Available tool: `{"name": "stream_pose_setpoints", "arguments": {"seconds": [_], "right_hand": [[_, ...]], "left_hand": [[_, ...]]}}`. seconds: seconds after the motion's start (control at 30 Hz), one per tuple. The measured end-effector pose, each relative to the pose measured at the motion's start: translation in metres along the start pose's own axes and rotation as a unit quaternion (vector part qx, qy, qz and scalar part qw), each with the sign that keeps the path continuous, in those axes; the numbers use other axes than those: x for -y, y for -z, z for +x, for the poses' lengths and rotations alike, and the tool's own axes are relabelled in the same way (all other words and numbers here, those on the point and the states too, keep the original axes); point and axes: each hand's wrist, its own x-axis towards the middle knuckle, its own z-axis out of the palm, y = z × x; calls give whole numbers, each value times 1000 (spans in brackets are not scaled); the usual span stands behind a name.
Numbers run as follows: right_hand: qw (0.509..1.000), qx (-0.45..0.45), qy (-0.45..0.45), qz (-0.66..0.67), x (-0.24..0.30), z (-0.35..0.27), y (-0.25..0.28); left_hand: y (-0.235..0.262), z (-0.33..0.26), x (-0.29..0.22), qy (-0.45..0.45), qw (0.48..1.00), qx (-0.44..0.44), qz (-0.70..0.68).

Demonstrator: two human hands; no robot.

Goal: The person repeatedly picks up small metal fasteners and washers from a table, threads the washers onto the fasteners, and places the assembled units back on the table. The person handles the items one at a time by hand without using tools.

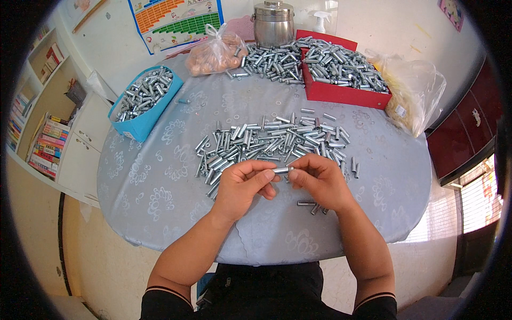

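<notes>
Between my two hands lies a short silvery expansion bolt (280, 170), held level just above the near side of a loose pile. My left hand (246, 184) pinches one end with thumb and fingers. At the other end, my right hand (314, 180) closes its thumb and fingertips round the tip; the detail there is hidden. Beyond both hands spreads the pile of similar metal bolts and sleeves (277, 136). A few more bolts (306, 203) lie under and beside my right wrist.
A grey patterned cloth covers the round table (154, 176). A blue box (173, 93) of bolts stands far left, a red box (346, 92) heaped with them far right. Behind are a bag of round brown items (216, 56), a steel pot (273, 24) and a plastic bag (413, 90).
</notes>
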Motion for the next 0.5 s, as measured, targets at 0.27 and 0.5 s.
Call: {"name": "stream_pose_setpoints", "arguments": {"seconds": [0.27,0.5], "right_hand": [[998,-24,27,58,4,0,-4],[999,-22,-20,36,9,1,-1]], "left_hand": [[2,0,1,-1,1000,5,-9],[1,-2,7,-48,997,13,61]]}}
